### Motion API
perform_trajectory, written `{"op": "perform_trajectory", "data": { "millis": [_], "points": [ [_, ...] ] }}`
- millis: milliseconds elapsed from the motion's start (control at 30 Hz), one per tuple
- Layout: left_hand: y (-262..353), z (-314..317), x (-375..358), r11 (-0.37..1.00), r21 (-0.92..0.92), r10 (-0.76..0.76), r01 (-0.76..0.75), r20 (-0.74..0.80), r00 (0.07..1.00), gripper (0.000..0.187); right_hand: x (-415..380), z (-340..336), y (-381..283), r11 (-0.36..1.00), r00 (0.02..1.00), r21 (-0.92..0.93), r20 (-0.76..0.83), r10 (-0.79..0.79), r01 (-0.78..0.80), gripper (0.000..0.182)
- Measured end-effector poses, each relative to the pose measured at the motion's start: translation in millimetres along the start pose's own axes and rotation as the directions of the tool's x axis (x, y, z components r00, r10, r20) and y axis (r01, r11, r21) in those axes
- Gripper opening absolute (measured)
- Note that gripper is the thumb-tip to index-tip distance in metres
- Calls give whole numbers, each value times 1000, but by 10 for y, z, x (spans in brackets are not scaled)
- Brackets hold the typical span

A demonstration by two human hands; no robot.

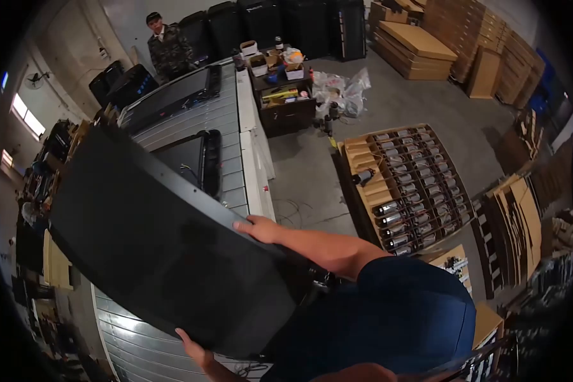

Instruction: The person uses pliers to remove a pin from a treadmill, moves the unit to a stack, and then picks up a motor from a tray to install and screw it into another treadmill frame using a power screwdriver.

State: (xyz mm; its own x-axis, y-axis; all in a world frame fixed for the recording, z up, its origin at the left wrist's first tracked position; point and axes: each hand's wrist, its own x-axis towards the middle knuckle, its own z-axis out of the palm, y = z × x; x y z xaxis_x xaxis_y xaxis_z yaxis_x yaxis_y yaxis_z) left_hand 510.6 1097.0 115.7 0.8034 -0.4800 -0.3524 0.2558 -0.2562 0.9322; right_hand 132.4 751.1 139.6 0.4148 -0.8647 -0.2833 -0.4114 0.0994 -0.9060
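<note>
A large black panel [153, 254], long and flat with a grey edge strip, is tilted over the roller conveyor [124, 331]. My right hand [261, 230] grips its upper edge, with the thumb and fingers around the rim. My left hand [194, 349] is closed on the opposite, lower edge near the bottom of the view; most of its fingers are hidden beneath the panel. Behind it, another black unit [181, 159] with a raised end lies on the conveyor, and a further dark unit [178, 95] lies beyond that.
A co-worker [169, 48] stands at the conveyor's far end. Right of the conveyor are a dark cabinet [286, 118] with boxes on top, plastic wrap [344, 89] and a pallet of motor-like cylinders [420, 184]. Stacked cardboard boxes [417, 48] stand at the back right.
</note>
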Motion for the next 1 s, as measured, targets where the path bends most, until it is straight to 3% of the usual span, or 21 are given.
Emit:
{"op": "perform_trajectory", "data": {
  "millis": [133, 233, 333, 367, 433, 500, 533, 567, 633, 667, 700, 733, 767, 800, 833, 867, 933, 1000],
  "points": [
    [445, 1331, 23, 997, 64, 23, -38, 221, 975, 99, -107, -1163, 605, 990, 969, 138, -245, 21, 13, 105],
    [569, 2683, -66, 995, -42, 102, -94, 517, 850, 89, -346, -2190, 872, 960, 940, 280, -323, 108, -14, 93],
    [637, 4200, -222, 985, 99, 60, -139, 563, 824, 102, 204, -3108, 1956, 956, 835, 292, -523, 171, -13, 87],
    [604, 4706, -248, 987, 77, 68, -140, 595, 801, 94, 346, -3498, 2203, 950, 803, 311, -562, 199, -18, 86],
    [571, 5829, -167, 989, 32, 89, -147, 661, 745, 79, -105, -4444, 1514, 935, 836, 354, -512, 197, -4, 81],
    [549, 6827, -96, 977, 103, 76, -187, 648, 758, 79, 346, -5164, 2216, 907, 799, 422, -549, 247, 10, 74],
    [516, 7283, -17, 985, 121, 5, -121, 688, 726, 79, 113, -5543, 1876, 909, 808, 416, -529, 258, -18, 73],
    [485, 7737, 60, 988, 145, -67, -56, 722, 689, 79, 215, -5807, 2064, 897, 773, 442, -575, 267, 19, 73],
    [629, 8561, -5, 973, 177, -17, -151, 698, 716, 78, 35, -6235, 1483, 944, 659, 326, -699, 279, -53, 75],
    [730, 8997, -45, 960, 195, 14, -203, 688, 726, 78, 207, -6468, 1734, 893, 685, 446, -672, 282, 70, 78],
    [872, 9394, -175, 973, -129, 204, -193, 872, 445, 78, 270, -6679, 1698, 913, 600, 400, -749, 281, 72, 78],
    [1024, 9798, -254, 977, -110, 175, -185, 906, 386, 78, 329, -6860, 1676, 932, 524, 359, -804, 281, 51, 78],
    [1173, 10148, -295, 982, -82, 139, -170, 924, 358, 78, 485, -7158, 1974, 919, 532, 394, -782, 325, 17, 78],
    [1323, 10443, -307, 960, 74, 64, -272, 882, 467, 76, 537, -7270, 1788, 935, 490, 340, -835, 250, 103, 71],
    [1665, 10651, -479, 888, 200, 30, -414, 873, 486, 80, 805, -7605, 2442, 974, 440, 220, -881, 173, 58, 69],
    [1666, 10964, -438, 862, 234, 50, -450, 843, 535, 87, 944, -7705, 2412, 924, 488, 327, -850, 197, 197, 69],
    [1650, 11703, -238, 847, 196, 98, -494, 856, 508, 89, 1206, -7917, 2304, 725, 577, 542, -780, 244, 426, 71],
    [1632, 12461, -76, 832, 167, 107, -528, 887, 449, 91, 1484, -8196, 2397, 648, 620, 604, -744, 250, 464, 78]
  ]
}}
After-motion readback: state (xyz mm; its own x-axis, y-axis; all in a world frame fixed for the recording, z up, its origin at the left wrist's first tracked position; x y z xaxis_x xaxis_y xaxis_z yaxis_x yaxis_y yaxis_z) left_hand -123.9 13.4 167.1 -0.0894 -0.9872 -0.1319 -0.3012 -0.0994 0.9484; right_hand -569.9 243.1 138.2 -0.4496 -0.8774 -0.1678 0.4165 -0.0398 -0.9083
